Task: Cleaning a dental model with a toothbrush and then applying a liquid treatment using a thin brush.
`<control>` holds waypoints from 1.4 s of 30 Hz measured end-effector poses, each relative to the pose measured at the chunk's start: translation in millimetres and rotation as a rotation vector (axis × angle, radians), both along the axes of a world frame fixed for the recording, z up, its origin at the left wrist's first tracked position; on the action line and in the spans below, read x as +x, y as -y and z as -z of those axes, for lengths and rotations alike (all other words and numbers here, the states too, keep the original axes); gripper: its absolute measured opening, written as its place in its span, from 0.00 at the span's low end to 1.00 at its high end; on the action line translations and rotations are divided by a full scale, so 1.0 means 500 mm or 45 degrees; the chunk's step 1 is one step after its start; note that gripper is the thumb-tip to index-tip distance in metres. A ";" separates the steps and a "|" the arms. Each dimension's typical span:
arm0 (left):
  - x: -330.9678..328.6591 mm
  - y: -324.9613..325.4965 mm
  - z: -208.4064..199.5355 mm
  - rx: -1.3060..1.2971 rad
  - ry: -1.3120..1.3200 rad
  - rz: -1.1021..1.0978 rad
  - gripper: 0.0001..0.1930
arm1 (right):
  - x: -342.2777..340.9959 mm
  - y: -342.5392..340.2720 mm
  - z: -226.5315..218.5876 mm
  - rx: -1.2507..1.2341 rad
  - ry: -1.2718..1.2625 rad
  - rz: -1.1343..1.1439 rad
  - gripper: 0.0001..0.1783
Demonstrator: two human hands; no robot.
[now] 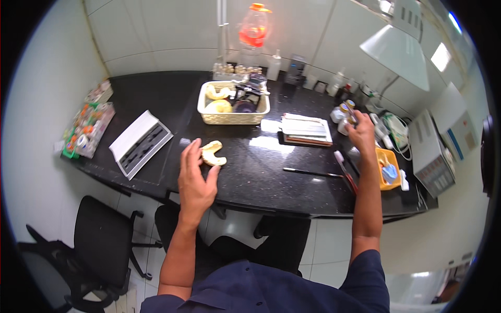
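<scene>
A cream-coloured, horseshoe-shaped dental cast (pixel 213 154) lies on the black desk near its middle. Beside it is my left hand (pixel 195 180), its thumb and fingers spread around the cast's left side; whether they touch it I cannot tell. My right hand (pixel 362 134) reaches to the back right, among small glass jars (pixel 338 114). Its fingers are closed around something small, mostly hidden by the hand. Under my right forearm lie a toothbrush-like handle (pixel 340 156) and a thin dark brush (pixel 313 172).
Behind the cast stands a cream basket (pixel 229 119) with more casts. A stack of flat pads (pixel 307 130) lies right of it. An orange basket (pixel 389 161) sits by my right forearm. An open white case (pixel 141 144) and a clear box (pixel 88 130) are at the left; a lamp (pixel 399 49) overhangs the right.
</scene>
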State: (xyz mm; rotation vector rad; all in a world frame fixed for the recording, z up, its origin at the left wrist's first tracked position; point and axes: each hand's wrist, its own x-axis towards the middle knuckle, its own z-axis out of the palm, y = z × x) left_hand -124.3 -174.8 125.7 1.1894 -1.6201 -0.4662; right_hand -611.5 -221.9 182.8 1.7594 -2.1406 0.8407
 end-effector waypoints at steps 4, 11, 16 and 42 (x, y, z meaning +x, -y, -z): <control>0.011 0.004 0.004 0.013 0.030 0.009 0.38 | 0.028 0.005 0.003 -0.019 0.126 -0.025 0.23; -0.004 0.017 -0.002 0.085 0.125 -0.080 0.40 | 0.056 -0.029 -0.043 -0.093 0.137 0.057 0.17; -0.027 0.023 0.000 -0.199 0.161 -0.210 0.40 | 0.183 -0.100 -0.137 -0.157 0.065 -0.251 0.15; -0.203 0.153 -0.062 0.323 0.137 1.263 0.30 | 0.348 -0.015 -0.011 0.103 1.154 -0.938 0.17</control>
